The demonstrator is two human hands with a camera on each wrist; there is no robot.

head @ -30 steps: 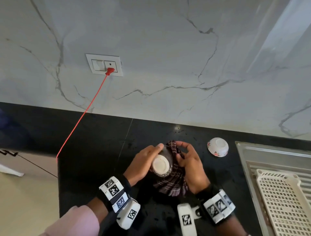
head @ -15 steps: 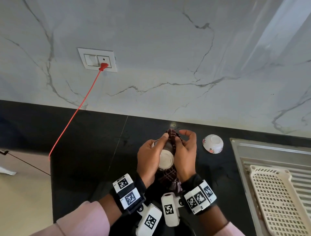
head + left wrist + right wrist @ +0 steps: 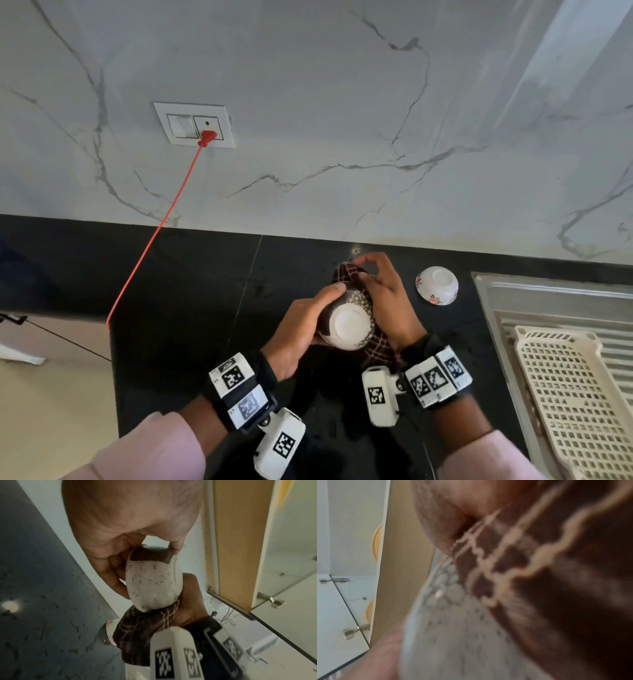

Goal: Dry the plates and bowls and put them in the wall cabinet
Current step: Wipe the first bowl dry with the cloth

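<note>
Speckled white ceramic bowl [image 3: 346, 322] clasped by left hand [image 3: 301, 329], rubbed with dark checked cloth [image 3: 356, 277] pinched in right hand [image 3: 383, 301]; possible slip onto black counter [image 3: 191, 281] if wet.

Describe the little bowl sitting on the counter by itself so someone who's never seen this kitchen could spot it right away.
Find the steel sink at the right end of the black counter. Just left of it, near the marble wall, a small white bowl lies upside down. Unlike the speckled bowl in the hands, it has red flowers and nobody touches it.
</note>
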